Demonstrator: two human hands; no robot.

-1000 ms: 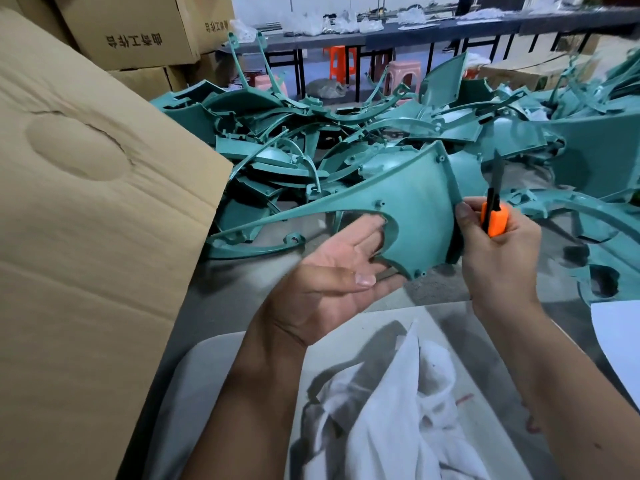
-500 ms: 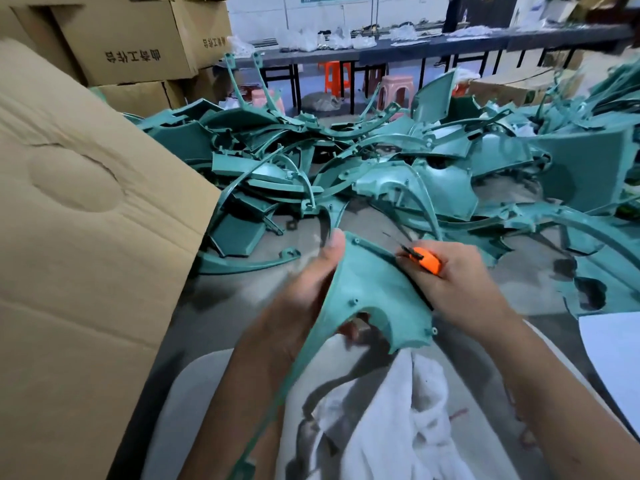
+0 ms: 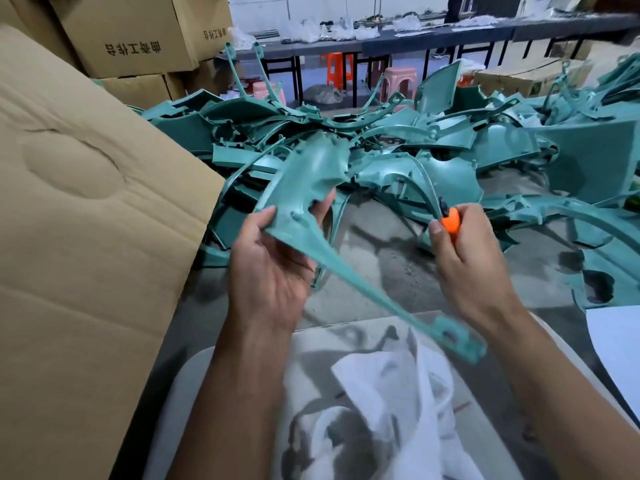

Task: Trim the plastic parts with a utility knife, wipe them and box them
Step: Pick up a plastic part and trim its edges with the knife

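My left hand [image 3: 273, 268] holds a teal plastic part [image 3: 308, 188] by its broad end, thumb on one edge and fingertips behind the other. The part's long thin arm slants down to the right and ends in a tab above the white cloth [image 3: 391, 403] on my lap. My right hand [image 3: 467, 261] grips an orange utility knife [image 3: 450, 220] with its tip pointing up, a short way right of the part and not touching it. A big pile of teal parts [image 3: 433, 161] covers the floor ahead.
An open cardboard box flap [image 3: 86, 220] rises at the left. Stacked cartons [image 3: 131, 39] stand behind it. A white sheet [image 3: 616, 344] lies at the right edge. Long dark tables [image 3: 415, 43] and coloured stools stand at the back.
My left hand turned the teal part and lifted it, so the thin arm now points down right. My right hand pulled the knife off the part and out to the right.
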